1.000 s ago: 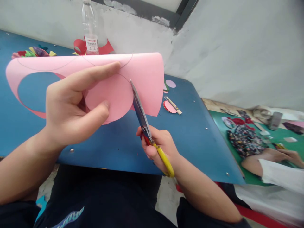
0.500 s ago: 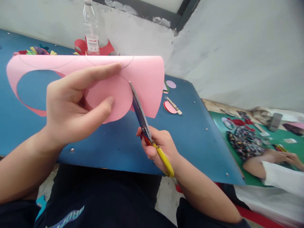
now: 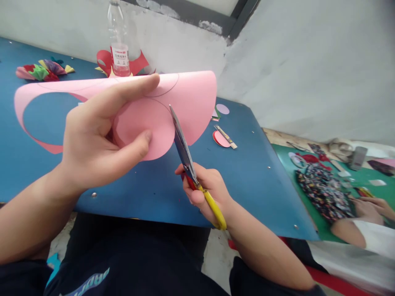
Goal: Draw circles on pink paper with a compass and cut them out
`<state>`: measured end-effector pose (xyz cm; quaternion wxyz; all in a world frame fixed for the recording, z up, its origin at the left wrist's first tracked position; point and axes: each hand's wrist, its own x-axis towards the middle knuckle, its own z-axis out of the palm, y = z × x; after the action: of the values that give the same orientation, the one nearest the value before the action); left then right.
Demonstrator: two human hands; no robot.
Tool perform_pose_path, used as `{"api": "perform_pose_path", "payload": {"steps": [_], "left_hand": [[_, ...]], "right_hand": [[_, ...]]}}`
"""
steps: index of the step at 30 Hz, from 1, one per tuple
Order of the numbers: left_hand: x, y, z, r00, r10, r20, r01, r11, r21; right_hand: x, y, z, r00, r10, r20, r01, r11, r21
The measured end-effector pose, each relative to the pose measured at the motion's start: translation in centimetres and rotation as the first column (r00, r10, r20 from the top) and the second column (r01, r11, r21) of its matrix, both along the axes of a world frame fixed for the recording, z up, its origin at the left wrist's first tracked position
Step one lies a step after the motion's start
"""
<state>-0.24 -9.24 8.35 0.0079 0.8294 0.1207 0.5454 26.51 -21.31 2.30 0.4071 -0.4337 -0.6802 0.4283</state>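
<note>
My left hand (image 3: pixel 101 135) grips a curled sheet of pink paper (image 3: pixel 197 98), its thumb pressing on a partly cut circle and its index finger along the top edge. A round hole shows in the sheet's left part, and pencil arcs run across the top. Fingers wrapped round the handles, my right hand (image 3: pixel 205 191) holds scissors (image 3: pixel 184 152) with red and yellow handles. The blades look nearly closed and lie at the right edge of the circle.
On the blue table (image 3: pixel 240 181) stand a clear bottle (image 3: pixel 119 53), red paper scraps (image 3: pixel 138 63) and colourful folded pieces (image 3: pixel 40 72). Paper circles with a cutter (image 3: pixel 225 137) lie to the right. At a green table (image 3: pixel 284 160), another person's hands (image 3: pixel 370 207) are at work.
My left hand and the pink sheet have shifted slightly right, and the sheet's lower right edge has lifted and curled. The other person's arm has moved right.
</note>
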Motion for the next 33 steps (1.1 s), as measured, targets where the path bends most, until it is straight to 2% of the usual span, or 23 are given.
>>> {"api": "perform_pose_path", "payload": {"steps": [5,13,18,22,26,33], "left_hand": [[-0.1,0.3,-0.1,1.0,0.004,-0.005,-0.004,1.0,0.016],[-0.3,-0.8,0.4,0.997,0.072,-0.039,-0.074,0.995,-0.065],[-0.1,-0.9,0.5,0.998,0.054,-0.033,-0.055,0.998,-0.04],[0.1,-1.1,0.4,0.995,0.092,-0.026,-0.093,0.993,-0.077],[0.1,-1.2,0.3,0.996,0.084,0.004,-0.083,0.992,-0.091],[-0.3,-0.9,0.6,0.996,0.076,-0.052,-0.08,0.994,-0.081]], "right_hand": [[0.0,0.0,0.1,1.0,0.013,-0.028,-0.013,1.0,-0.003],[-0.3,-0.1,0.1,0.994,0.019,-0.106,-0.024,0.999,-0.048],[-0.4,-0.1,0.1,0.996,0.027,-0.08,-0.032,0.998,-0.055],[-0.5,-0.1,-0.1,0.995,0.008,-0.095,-0.013,0.998,-0.059],[-0.5,-0.1,0.0,0.998,-0.006,-0.061,0.001,0.996,-0.084],[-0.4,-0.2,0.5,1.0,0.008,-0.011,-0.009,0.997,-0.079]]}}
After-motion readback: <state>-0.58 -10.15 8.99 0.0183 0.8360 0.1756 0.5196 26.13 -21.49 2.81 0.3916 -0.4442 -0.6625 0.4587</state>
